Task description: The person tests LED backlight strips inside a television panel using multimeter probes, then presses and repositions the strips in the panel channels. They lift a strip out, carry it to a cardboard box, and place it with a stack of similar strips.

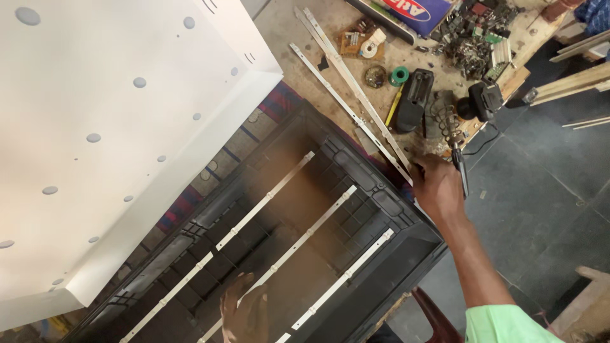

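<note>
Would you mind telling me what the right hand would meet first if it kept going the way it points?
Probably the loose white strips on the workbench, just beyond the right hand; depth is uncertain.

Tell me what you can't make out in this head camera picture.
- Left hand: cut off by the bottom edge, so its grip is unclear.
- Right hand: seen from the back; its fingers hide what they touch beside the soldering iron.
- Pile of small parts: too small and cluttered to tell apart.
- White sheet: runs off the left and top edges.
</note>
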